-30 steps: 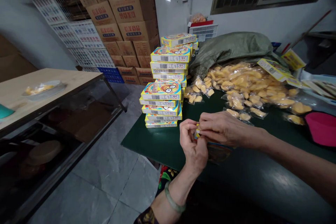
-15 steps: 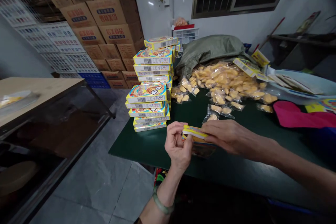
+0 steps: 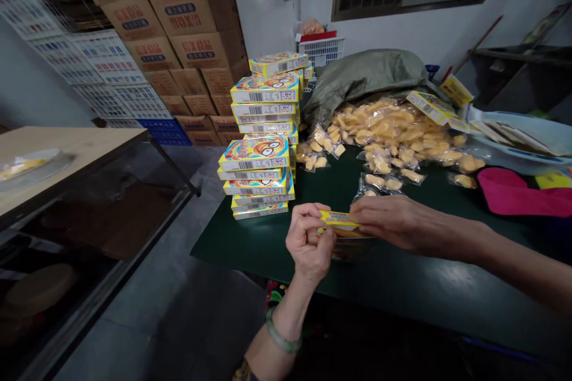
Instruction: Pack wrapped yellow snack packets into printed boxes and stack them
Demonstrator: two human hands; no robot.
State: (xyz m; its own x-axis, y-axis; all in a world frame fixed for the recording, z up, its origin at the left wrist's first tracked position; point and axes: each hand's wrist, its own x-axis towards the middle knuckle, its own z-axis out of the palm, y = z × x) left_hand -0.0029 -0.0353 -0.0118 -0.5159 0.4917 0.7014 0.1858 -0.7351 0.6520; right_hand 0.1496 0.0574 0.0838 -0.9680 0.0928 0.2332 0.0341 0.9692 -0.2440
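My left hand (image 3: 308, 241) and my right hand (image 3: 388, 219) both grip one small flat yellow box (image 3: 339, 221), held low over the dark green table (image 3: 415, 286). The left fingers pinch its left end and the right fingers press on its top edge. Just left of my hands stands a stack of closed colourful boxes (image 3: 259, 172), with a taller stack (image 3: 268, 95) behind it. A heap of yellow snacks in clear packets (image 3: 393, 131) lies beyond my hands, spilling from a green sack (image 3: 366, 74).
A pink cloth (image 3: 513, 193) and a pale blue basin (image 3: 527, 143) sit at the right. Brown cartons (image 3: 179, 36) and white crates (image 3: 98, 77) are piled against the back wall. A wooden-topped counter (image 3: 67, 149) stands left, across a grey tiled floor.
The box has turned in my hands from hidden between the fingers to edge-up and level. The view has swung slightly right; the stacks and packets stay put.
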